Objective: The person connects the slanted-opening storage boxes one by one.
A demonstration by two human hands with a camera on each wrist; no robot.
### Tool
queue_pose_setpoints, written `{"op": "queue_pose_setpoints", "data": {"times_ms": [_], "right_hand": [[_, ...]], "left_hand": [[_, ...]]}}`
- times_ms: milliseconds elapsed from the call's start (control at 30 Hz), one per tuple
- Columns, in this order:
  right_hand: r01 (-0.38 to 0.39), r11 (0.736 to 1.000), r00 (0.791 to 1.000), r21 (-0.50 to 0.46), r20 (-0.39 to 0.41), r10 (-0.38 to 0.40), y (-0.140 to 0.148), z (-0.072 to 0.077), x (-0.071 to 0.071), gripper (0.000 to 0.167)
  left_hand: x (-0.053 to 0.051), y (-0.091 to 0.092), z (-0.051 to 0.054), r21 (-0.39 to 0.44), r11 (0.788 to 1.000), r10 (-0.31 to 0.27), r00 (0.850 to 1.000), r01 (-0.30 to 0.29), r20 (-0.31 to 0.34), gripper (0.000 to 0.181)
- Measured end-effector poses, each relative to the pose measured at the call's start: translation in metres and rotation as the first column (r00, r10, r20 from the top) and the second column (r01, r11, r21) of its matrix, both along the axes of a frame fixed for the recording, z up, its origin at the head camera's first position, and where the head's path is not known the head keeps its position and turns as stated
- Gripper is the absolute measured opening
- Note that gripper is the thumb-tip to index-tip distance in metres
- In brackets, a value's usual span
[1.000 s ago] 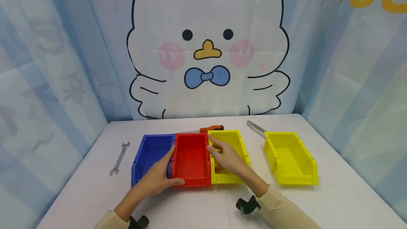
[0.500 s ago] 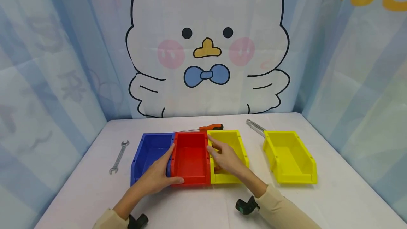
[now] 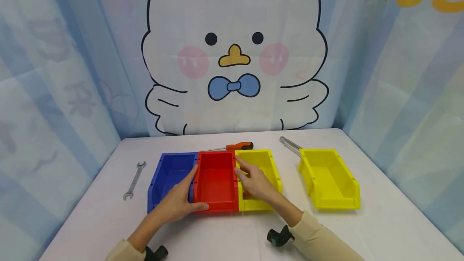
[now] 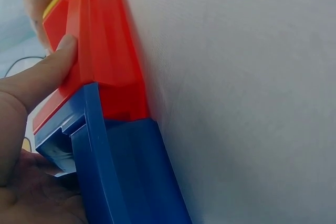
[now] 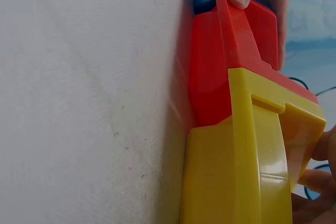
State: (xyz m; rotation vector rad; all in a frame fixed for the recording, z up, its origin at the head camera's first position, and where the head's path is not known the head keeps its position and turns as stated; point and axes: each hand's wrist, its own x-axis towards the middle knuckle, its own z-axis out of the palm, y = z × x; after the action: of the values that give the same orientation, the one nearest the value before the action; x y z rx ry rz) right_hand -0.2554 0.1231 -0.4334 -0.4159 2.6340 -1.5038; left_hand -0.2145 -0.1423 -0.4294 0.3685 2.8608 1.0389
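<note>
A blue bin (image 3: 172, 172), a red bin (image 3: 217, 180) and a yellow bin (image 3: 266, 160) stand side by side, walls touching. My left hand (image 3: 177, 200) grips the red bin at its left side. Its thumb lies on the red front lip, as the left wrist view also shows, and its other fingers reach over the blue-red wall. Between red and yellow, my right hand (image 3: 257, 180) holds the yellow bin's left rim, fingertips on the shared wall. In the right wrist view several of its fingers (image 5: 317, 180) show inside the yellow bin, partly hidden.
A second yellow bin (image 3: 331, 178) stands apart on the right, a metal-handled tool (image 3: 290, 145) behind it. An open-ended wrench (image 3: 134, 180) lies at the left. Behind the row lies a screwdriver (image 3: 239, 146) with an orange and black handle. Curtains (image 3: 232, 112) border the white table (image 3: 224, 237).
</note>
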Motion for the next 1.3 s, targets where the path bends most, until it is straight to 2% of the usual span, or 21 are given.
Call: {"op": "queue_pose_setpoints", "data": {"times_ms": [333,500,600,667,767,867,933,1000,1167,1300], "right_hand": [[0.020,0.999,1.000,0.031,0.011,-0.021,-0.003,0.001,0.005,0.059],[0.057,0.993,0.997,0.103,-0.054,-0.051,0.001,0.005,0.007,0.059],[0.054,0.991,0.995,0.126,-0.096,-0.042,0.007,0.012,0.010,0.058],[0.043,0.990,0.992,0.131,-0.122,-0.027,0.014,0.021,0.014,0.057],[0.037,0.988,0.986,0.149,-0.168,-0.012,0.029,0.038,0.021,0.054],[0.052,0.983,0.978,0.176,-0.207,-0.015,0.051,0.054,0.024,0.052],[0.078,0.978,0.974,0.192,-0.226,-0.033,0.069,0.062,0.025,0.051],[0.114,0.973,0.967,0.198,-0.245,-0.063,0.089,0.067,0.025,0.050],[0.220,0.950,0.947,0.220,-0.284,-0.153,0.146,0.066,0.031,0.049],[0.323,0.898,0.918,0.298,-0.329,-0.221,0.187,0.059,0.033,0.049]], "left_hand": [[0.002,-0.002,-0.003,0.018,1.000,0.001,1.000,-0.001,0.013,0.124],[0.001,0.002,-0.001,0.055,0.998,-0.009,1.000,0.008,0.016,0.123],[0.004,0.007,0.004,0.049,0.999,0.017,1.000,-0.017,0.003,0.118],[0.008,0.013,0.009,0.025,0.999,0.042,0.998,-0.042,-0.035,0.114],[0.014,0.027,0.016,-0.025,0.997,0.063,0.989,-0.067,-0.135,0.106],[0.018,0.044,0.021,-0.052,0.997,0.041,0.970,-0.055,-0.239,0.100],[0.018,0.054,0.023,-0.046,0.999,0.008,0.963,-0.021,-0.268,0.097],[0.018,0.062,0.024,-0.048,0.999,-0.025,0.967,0.013,-0.255,0.095],[0.016,0.078,0.023,-0.039,0.995,-0.092,0.990,0.088,-0.108,0.097],[0.010,0.083,0.017,-0.003,0.995,-0.099,0.995,0.099,-0.010,0.099]]}}
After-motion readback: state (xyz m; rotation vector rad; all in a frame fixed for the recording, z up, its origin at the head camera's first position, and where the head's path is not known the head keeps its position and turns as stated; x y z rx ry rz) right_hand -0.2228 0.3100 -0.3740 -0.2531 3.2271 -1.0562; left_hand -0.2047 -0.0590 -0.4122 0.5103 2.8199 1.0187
